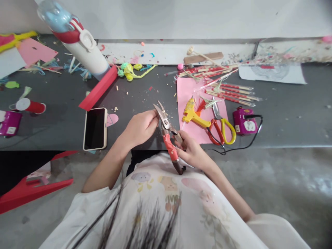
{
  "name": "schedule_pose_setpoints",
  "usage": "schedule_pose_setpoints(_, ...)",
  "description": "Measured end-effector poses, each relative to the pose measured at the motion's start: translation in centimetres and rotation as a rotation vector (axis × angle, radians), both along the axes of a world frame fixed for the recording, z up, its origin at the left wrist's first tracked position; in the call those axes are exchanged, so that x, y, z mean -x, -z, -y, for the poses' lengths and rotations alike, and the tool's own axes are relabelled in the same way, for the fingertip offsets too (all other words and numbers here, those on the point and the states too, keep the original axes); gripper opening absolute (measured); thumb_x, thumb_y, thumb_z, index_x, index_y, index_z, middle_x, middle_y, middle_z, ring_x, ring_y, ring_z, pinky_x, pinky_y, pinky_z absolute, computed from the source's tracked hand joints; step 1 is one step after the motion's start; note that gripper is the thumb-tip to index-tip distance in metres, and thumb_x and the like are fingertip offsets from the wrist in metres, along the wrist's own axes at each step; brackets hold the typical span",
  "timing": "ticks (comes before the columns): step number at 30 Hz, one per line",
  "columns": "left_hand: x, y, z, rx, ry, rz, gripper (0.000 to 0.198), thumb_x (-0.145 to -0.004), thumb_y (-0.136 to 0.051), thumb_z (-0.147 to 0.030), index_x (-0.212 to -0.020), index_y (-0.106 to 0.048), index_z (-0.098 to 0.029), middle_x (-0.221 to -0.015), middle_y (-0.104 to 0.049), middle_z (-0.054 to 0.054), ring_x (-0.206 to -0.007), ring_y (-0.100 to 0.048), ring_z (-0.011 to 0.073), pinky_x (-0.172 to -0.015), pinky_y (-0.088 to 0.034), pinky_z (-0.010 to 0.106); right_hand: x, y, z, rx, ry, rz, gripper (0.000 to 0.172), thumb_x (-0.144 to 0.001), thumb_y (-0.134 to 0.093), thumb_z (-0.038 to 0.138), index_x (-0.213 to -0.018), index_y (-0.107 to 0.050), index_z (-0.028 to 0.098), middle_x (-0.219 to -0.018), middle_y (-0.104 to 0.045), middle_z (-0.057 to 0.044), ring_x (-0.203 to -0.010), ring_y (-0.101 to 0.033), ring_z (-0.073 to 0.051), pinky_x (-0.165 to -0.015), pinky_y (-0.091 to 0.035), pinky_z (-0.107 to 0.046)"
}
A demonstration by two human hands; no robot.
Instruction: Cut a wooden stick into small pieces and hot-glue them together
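My right hand [190,150] is wrapped round the red handles of a pair of shears [168,133], blades pointing up and left with the jaws slightly apart. My left hand [141,128] is closed in a pinch right at the blades; what it holds is too small to make out. Both hands hover over the near edge of the dark table [285,117].
A phone [95,128] lies left of my hands. A yellow glue gun [193,114], red-and-yellow scissors [220,128] and a pink sheet [189,93] lie to the right, with a magenta power socket [243,124] and red-striped sticks [228,91]. A white bottle [80,45] stands behind.
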State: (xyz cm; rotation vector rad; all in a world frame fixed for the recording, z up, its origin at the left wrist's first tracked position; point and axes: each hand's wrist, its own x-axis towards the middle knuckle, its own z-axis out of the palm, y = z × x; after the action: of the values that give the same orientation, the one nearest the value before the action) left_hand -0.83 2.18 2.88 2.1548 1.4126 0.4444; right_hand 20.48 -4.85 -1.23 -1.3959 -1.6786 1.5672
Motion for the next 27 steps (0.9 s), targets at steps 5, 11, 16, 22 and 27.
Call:
schedule_pose_setpoints(5, 0.0, -0.2, 0.1, 0.014, 0.003, 0.005, 0.03, -0.094, -0.034, -0.029, -0.087, -0.061, -0.018, -0.081, -0.067, 0.004, -0.074, -0.061, 0.0172, -0.066, -0.04, 0.027, -0.3, -0.6, 0.0, 0.018, 0.002, -0.068, 0.032, -0.096, -0.032, 0.047, -0.104, -0.049, 0.021, -0.083, -0.051, -0.001, -0.078, -0.049, -0.015, -0.074, -0.041, -0.03)
schedule_pose_setpoints(11, 0.1, -0.1, 0.4, 0.004, -0.015, -0.026, 0.031, -0.095, -0.035, -0.031, -0.092, -0.063, -0.018, -0.08, -0.068, 0.004, -0.073, -0.062, 0.0174, -0.065, -0.04, 0.027, -0.1, -1.7, 0.0, 0.029, -0.04, 0.051, 0.056, -0.079, -0.057, 0.062, -0.114, -0.045, 0.019, -0.09, -0.057, -0.004, -0.079, -0.054, -0.019, -0.07, -0.043, -0.031)
schedule_pose_setpoints(16, 0.0, -0.3, 0.7, 0.015, -0.04, -0.029, 0.029, -0.094, -0.036, -0.029, -0.086, -0.061, -0.018, -0.078, -0.068, 0.003, -0.07, -0.061, 0.0169, -0.063, -0.038, 0.027, 0.3, -2.7, 0.2, 0.013, -0.079, 0.204, 0.079, -0.062, -0.075, 0.059, -0.121, -0.04, 0.019, -0.093, -0.057, -0.004, -0.079, -0.054, -0.019, -0.07, -0.045, -0.033)
schedule_pose_setpoints(22, -0.1, -0.5, 0.9, 0.01, -0.063, -0.063, 0.029, -0.095, -0.035, -0.029, -0.085, -0.06, -0.018, -0.076, -0.067, 0.003, -0.067, -0.06, 0.0165, -0.061, -0.036, 0.028, 0.5, -3.3, 0.5, -0.037, -0.123, 0.295, 0.082, -0.06, -0.077, 0.053, -0.124, -0.039, 0.019, -0.108, -0.058, -0.011, -0.097, -0.057, -0.025, -0.082, -0.046, -0.039)
schedule_pose_setpoints(27, 0.0, -0.5, 1.0, -0.027, -0.069, -0.081, 0.029, -0.094, -0.034, -0.027, -0.085, -0.061, -0.019, -0.074, -0.066, 0.003, -0.066, -0.059, 0.0167, -0.06, -0.036, 0.028, 0.7, -3.6, 0.6, -0.013, -0.058, 0.333, 0.077, -0.06, -0.077, 0.049, -0.122, -0.041, 0.021, -0.109, -0.06, -0.012, -0.096, -0.06, -0.026, -0.08, -0.045, -0.04)
